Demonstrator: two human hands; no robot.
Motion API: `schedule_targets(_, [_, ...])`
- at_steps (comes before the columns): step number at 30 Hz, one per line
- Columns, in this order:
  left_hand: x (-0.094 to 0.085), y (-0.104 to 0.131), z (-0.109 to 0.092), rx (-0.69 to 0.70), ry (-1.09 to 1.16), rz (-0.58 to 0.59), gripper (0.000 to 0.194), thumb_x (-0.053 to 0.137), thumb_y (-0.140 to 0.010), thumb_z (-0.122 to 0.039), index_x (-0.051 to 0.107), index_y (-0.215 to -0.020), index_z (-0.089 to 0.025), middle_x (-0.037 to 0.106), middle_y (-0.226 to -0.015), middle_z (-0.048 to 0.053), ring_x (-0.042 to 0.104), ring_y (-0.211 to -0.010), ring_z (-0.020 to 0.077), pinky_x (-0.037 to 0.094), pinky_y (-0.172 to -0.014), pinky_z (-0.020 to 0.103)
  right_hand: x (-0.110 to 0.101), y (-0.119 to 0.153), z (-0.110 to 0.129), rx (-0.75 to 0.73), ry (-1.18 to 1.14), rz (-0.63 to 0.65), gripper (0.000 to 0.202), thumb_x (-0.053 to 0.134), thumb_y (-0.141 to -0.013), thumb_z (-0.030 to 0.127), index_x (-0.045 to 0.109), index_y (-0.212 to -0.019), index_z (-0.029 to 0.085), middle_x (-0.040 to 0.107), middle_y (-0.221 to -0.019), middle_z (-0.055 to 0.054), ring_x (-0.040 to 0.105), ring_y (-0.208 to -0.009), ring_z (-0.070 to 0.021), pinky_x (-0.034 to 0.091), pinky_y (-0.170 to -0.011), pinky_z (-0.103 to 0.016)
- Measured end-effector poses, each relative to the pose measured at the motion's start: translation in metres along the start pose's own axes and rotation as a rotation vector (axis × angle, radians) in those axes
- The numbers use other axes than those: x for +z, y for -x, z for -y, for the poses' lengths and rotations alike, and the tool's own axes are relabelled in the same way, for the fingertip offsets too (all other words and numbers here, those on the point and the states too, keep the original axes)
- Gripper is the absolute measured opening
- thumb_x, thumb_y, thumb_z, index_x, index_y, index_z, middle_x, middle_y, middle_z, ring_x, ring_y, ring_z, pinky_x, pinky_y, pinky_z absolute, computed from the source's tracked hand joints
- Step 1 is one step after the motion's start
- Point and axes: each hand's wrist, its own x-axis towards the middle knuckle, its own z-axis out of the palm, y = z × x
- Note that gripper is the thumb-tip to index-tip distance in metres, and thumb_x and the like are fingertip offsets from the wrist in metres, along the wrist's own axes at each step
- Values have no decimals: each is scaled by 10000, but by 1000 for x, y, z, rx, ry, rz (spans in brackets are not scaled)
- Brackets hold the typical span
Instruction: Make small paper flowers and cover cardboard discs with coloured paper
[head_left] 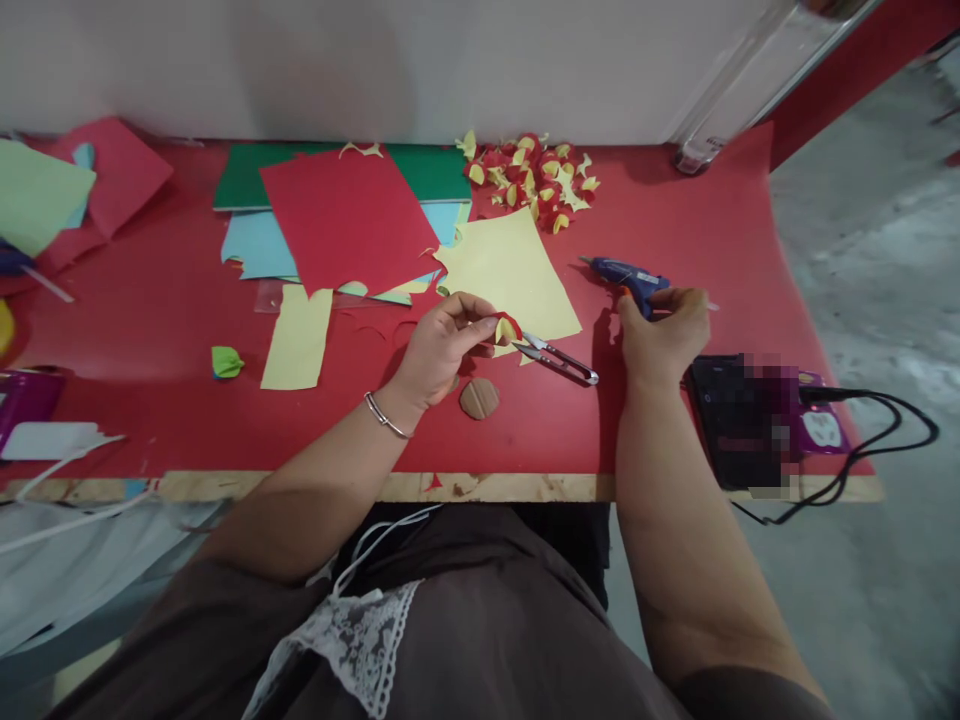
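Note:
Pinched between the thumb and fingers of my left hand (454, 340) is a small folded red and yellow paper piece (507, 329). Thread snips (556, 360) lie just right of it on the red table, over the edge of a yellow sheet (510, 265) with cut-out edges. My right hand (666, 335) is closed on the handle of a blue glue gun (624, 273), its nozzle pointing left. A round brown disc (479, 399) lies below my left hand.
At the back is a pile of red and yellow folded pieces (529, 180). Red sheet (352, 220) covers green and blue sheets. A green folded piece (226, 362) and yellow strip (298, 335) lie left. A black phone (735, 420) with cables sits at right.

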Motion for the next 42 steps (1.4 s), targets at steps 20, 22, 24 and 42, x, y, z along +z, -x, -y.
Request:
schedule_targets(20, [11,0,15,145,-14,-89,116,779,-884,-116,670,-889,-156,713,-784,-11,708,-686,89,626,-739,239,-33,72,79,-722,-368,402,244,618,-1086,365,673,-886,237,701,-793,-36,588,-717,-198,469,-689,-372])
schedule_targets(22, [12,-1,17,152,-24,-103,116,782,-880,-121,672,-879,-157,709,-779,-12,701,-688,88,633,-748,245,-33,73,80,-741,-387,416,211,624,-1084,336,675,-904,239,709,-807,-39,597,-723,-200,468,-675,-370])
schedule_targets(24, [15,-1,18,143,-10,-106,112,779,-880,-126,673,-866,-160,704,-782,-13,696,-703,91,649,-768,261,-32,75,81,-763,-388,435,185,630,-1082,313,675,-918,241,711,-814,-37,609,-727,-200,468,-664,-366])
schedule_targets(42, [15,2,20,118,-38,-91,175,833,-854,-149,698,-966,-161,727,-881,1,729,-772,101,652,-795,262,-25,79,82,-802,-341,356,171,684,-1041,262,645,-876,248,703,-771,-15,609,-687,-189,450,-618,-345])
